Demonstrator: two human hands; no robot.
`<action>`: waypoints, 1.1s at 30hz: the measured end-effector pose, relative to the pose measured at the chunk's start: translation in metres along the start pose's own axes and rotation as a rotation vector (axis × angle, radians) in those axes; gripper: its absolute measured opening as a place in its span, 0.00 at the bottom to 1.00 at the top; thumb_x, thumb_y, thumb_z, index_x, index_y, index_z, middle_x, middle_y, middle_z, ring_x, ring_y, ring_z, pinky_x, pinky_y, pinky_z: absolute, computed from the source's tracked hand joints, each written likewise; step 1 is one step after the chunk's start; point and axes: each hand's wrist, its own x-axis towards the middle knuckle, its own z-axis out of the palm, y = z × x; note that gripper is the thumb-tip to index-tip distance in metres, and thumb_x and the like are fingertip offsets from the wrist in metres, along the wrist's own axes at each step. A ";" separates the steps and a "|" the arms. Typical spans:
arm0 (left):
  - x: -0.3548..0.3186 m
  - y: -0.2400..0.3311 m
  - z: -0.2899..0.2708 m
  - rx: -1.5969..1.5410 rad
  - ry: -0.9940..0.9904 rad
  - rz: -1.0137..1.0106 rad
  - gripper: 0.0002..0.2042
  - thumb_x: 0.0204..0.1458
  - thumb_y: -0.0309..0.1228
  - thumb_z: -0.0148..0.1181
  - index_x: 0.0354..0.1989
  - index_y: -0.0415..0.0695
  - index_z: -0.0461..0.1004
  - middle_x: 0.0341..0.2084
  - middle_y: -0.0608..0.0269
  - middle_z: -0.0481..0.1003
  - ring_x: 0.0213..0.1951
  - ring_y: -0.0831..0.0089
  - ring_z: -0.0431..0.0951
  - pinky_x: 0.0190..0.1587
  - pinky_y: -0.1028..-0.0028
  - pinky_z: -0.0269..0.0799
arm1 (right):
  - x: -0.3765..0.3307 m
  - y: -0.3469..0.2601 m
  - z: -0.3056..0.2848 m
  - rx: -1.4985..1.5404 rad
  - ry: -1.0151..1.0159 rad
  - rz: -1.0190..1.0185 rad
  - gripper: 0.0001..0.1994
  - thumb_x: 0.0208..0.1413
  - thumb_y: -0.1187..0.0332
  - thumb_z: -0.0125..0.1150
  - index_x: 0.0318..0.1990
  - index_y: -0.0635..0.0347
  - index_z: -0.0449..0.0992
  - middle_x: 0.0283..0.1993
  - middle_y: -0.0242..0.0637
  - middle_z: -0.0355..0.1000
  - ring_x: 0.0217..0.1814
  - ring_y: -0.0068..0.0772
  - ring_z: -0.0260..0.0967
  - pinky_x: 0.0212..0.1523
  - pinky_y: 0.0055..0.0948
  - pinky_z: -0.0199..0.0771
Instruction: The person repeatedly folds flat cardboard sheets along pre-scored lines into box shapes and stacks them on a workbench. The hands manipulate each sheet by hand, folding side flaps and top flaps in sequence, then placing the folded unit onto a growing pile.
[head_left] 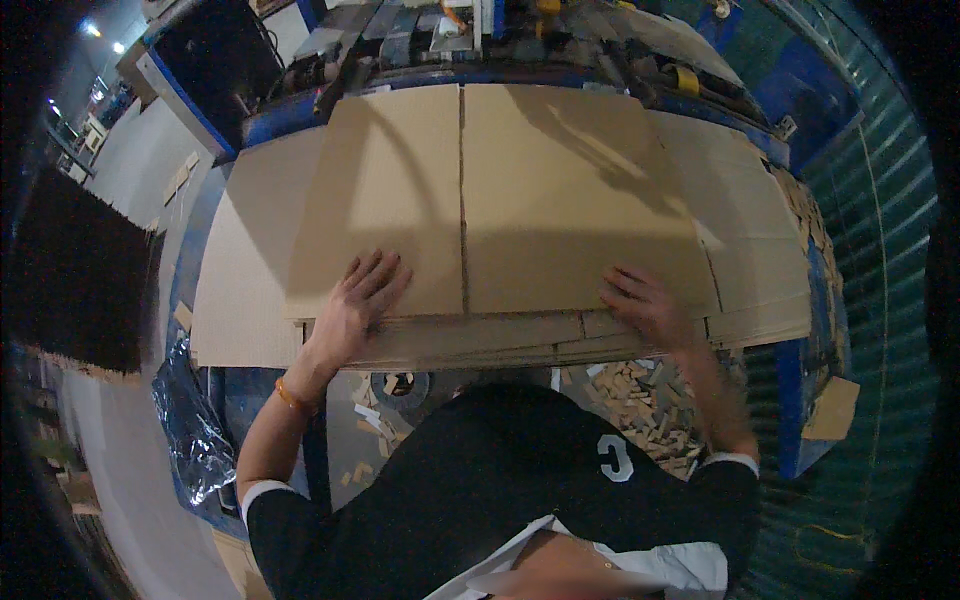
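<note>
A stack of flat brown cardboard sheets (pixel 560 190) lies on a blue machine table in front of me. The top sheet has a slit running from its far edge to its near edge down the middle. My left hand (pixel 358 300) lies flat with fingers spread on the near left part of the top sheet. At the near right edge of the stack my right hand (pixel 645 305) rests, fingers spread over the sheet's edge. Neither hand grips anything. An orange band circles my left wrist.
The blue machine (pixel 500 30) with rollers and parts stands behind the stack. Small cardboard offcuts (pixel 640 395) litter the floor below the table's near edge. A dark stack (pixel 70 270) stands at the left. A green corrugated wall (pixel 880 250) runs along the right.
</note>
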 end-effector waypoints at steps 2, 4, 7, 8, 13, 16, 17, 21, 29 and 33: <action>0.013 -0.008 -0.001 -0.028 0.051 -0.004 0.29 0.43 0.27 0.53 0.59 0.49 0.59 0.59 0.53 0.58 0.60 0.53 0.56 0.63 0.58 0.47 | 0.021 0.018 0.002 0.053 -0.058 -0.010 0.14 0.49 0.67 0.55 0.46 0.50 0.73 0.58 0.34 0.62 0.61 0.39 0.58 0.55 0.37 0.63; 0.026 -0.018 -0.001 -0.059 0.143 -0.013 0.30 0.44 0.26 0.51 0.60 0.48 0.58 0.59 0.52 0.56 0.61 0.52 0.55 0.64 0.59 0.45 | 0.043 0.036 0.001 -0.113 -0.030 -0.030 0.16 0.49 0.63 0.56 0.47 0.51 0.72 0.58 0.35 0.62 0.61 0.39 0.57 0.55 0.37 0.63; 0.050 -0.038 0.002 -0.079 0.205 -0.021 0.29 0.45 0.30 0.50 0.60 0.47 0.57 0.60 0.51 0.55 0.62 0.54 0.52 0.63 0.59 0.45 | 0.073 0.065 0.001 -0.217 0.027 -0.046 0.19 0.50 0.58 0.55 0.49 0.52 0.71 0.58 0.36 0.62 0.61 0.38 0.57 0.55 0.37 0.62; 0.059 -0.047 0.005 -0.106 0.204 -0.058 0.28 0.46 0.28 0.49 0.61 0.47 0.57 0.60 0.52 0.55 0.63 0.54 0.52 0.64 0.60 0.44 | 0.083 0.076 0.003 -0.228 0.047 -0.043 0.20 0.50 0.56 0.55 0.49 0.52 0.71 0.58 0.36 0.63 0.61 0.38 0.57 0.55 0.36 0.62; 0.132 -0.102 0.013 0.042 0.249 -0.165 0.26 0.49 0.24 0.45 0.60 0.48 0.57 0.60 0.54 0.55 0.62 0.57 0.52 0.64 0.63 0.45 | 0.144 0.137 0.030 -0.144 0.015 0.090 0.18 0.52 0.54 0.51 0.47 0.51 0.72 0.56 0.34 0.64 0.59 0.37 0.57 0.56 0.34 0.59; 0.168 -0.120 0.024 0.451 0.320 -0.249 0.28 0.48 0.27 0.49 0.61 0.45 0.54 0.59 0.51 0.56 0.61 0.55 0.54 0.61 0.59 0.49 | 0.177 0.146 0.048 -0.050 -0.023 0.426 0.19 0.52 0.54 0.51 0.50 0.47 0.70 0.60 0.36 0.58 0.62 0.41 0.53 0.58 0.37 0.57; 0.172 -0.121 0.026 0.459 0.329 -0.250 0.30 0.47 0.28 0.52 0.61 0.43 0.52 0.59 0.50 0.56 0.61 0.54 0.54 0.60 0.58 0.49 | 0.183 0.143 0.051 -0.311 -0.157 0.491 0.19 0.52 0.55 0.51 0.52 0.45 0.68 0.61 0.36 0.57 0.63 0.42 0.52 0.59 0.37 0.55; 0.124 -0.107 0.014 0.229 0.480 -0.061 0.32 0.42 0.26 0.61 0.58 0.37 0.55 0.57 0.44 0.57 0.60 0.49 0.55 0.59 0.57 0.51 | 0.144 0.120 0.020 -0.257 0.012 0.697 0.23 0.52 0.56 0.51 0.58 0.42 0.62 0.65 0.40 0.51 0.65 0.47 0.48 0.62 0.41 0.50; 0.000 -0.061 -0.001 0.223 0.543 -0.565 0.28 0.45 0.31 0.61 0.55 0.35 0.59 0.49 0.45 0.66 0.52 0.56 0.66 0.54 0.65 0.61 | -0.086 0.107 -0.055 -0.351 0.658 1.530 0.35 0.47 0.51 0.56 0.62 0.53 0.55 0.59 0.50 0.59 0.65 0.57 0.46 0.64 0.48 0.40; 0.000 -0.061 0.017 0.137 0.519 -0.667 0.27 0.46 0.30 0.60 0.55 0.35 0.59 0.49 0.46 0.66 0.51 0.57 0.66 0.55 0.65 0.60 | -0.094 0.110 -0.044 -0.363 0.478 1.539 0.36 0.47 0.54 0.57 0.62 0.58 0.53 0.55 0.49 0.63 0.63 0.56 0.50 0.66 0.48 0.37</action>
